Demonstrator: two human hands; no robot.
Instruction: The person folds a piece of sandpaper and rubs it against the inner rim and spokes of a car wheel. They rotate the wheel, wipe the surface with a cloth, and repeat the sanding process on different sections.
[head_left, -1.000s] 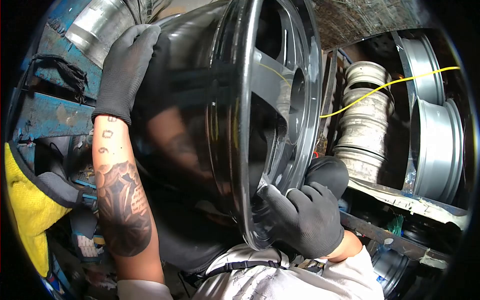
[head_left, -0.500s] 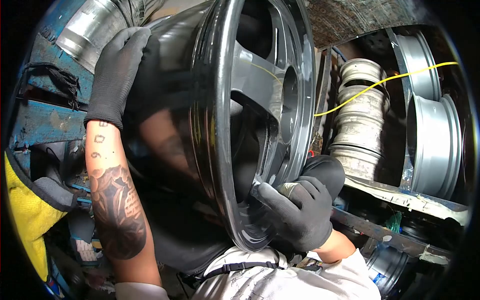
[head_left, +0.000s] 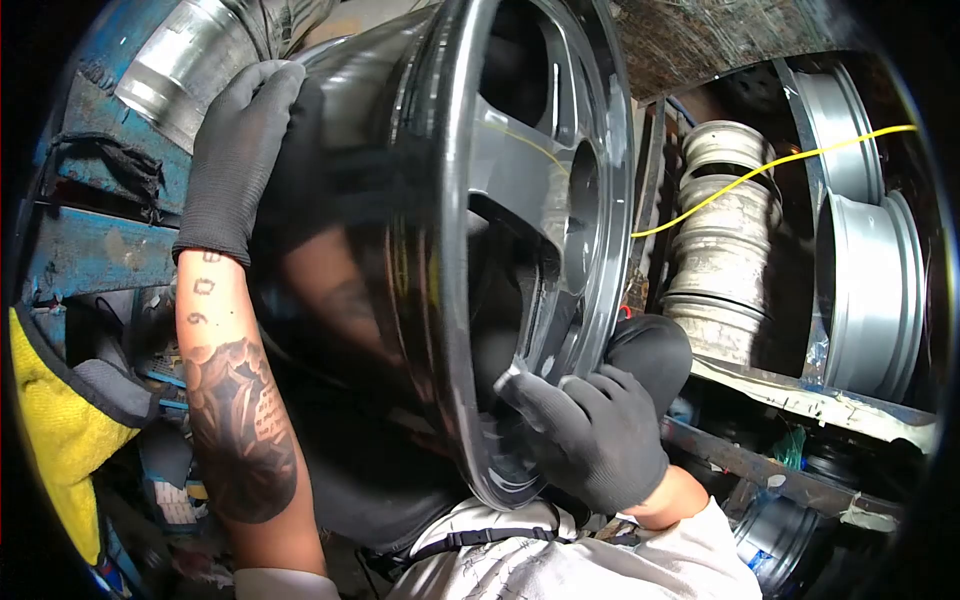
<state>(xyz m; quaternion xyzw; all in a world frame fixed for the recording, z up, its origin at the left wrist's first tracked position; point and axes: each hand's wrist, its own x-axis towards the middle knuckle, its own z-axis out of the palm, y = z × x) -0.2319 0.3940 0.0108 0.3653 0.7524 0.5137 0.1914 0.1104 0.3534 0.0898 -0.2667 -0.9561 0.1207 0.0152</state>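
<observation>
A glossy black car wheel rim (head_left: 340, 200) stands tilted in front of me, its spoked face turned to the right. My left hand (head_left: 245, 150), in a black knit glove, grips the barrel's far edge at upper left, fingers curled over it. Low on the spoked side is my right hand (head_left: 600, 430), gloved alike, at the inside of the outer lip near a spoke (head_left: 540, 310). Its thumb and fingers are bent together, with a pale grey patch at the tip; whether that is a small pad or dust on the glove I cannot make out.
At right, a shelf rack (head_left: 800, 400) holds a stack of worn wheels (head_left: 720, 240) and silver rims (head_left: 870, 290). A yellow cable (head_left: 780, 155) crosses before them. On the left are a blue metal bench (head_left: 100, 250), a bare metal rim (head_left: 185, 70) and a yellow cloth (head_left: 55, 430).
My right hand has shifted slightly down and left along the inside of the lip, its fingers bent differently. The wheel rim has rocked slightly to the right, and my left hand still grips its edge.
</observation>
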